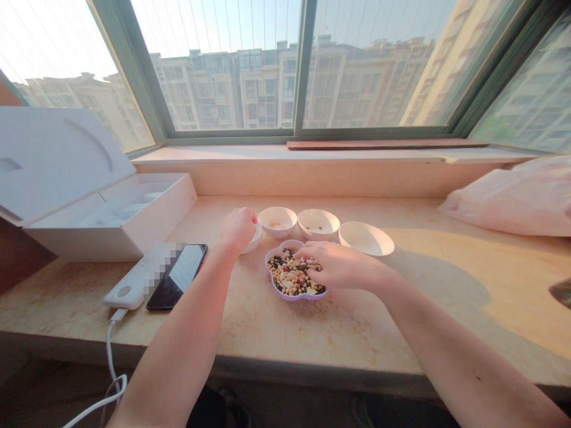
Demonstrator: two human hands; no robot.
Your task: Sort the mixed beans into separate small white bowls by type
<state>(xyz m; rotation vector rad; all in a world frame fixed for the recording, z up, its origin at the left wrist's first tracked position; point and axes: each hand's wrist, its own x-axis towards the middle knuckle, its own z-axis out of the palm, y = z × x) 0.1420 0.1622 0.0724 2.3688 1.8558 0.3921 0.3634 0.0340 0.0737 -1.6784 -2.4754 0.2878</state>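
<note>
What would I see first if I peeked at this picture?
A lilac flower-shaped dish of mixed beans sits mid-counter, with the right hand in it. The left hand hovers at the leftmost of four white bowls behind. Sunny apartment blocks fill the big window.

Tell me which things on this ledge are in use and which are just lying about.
In use: lilac flower-shaped dish of mixed beans; row of small white bowls; left hand; right hand.
Lying about: black phone; white power bank; open white box; pink plastic bag.
</note>
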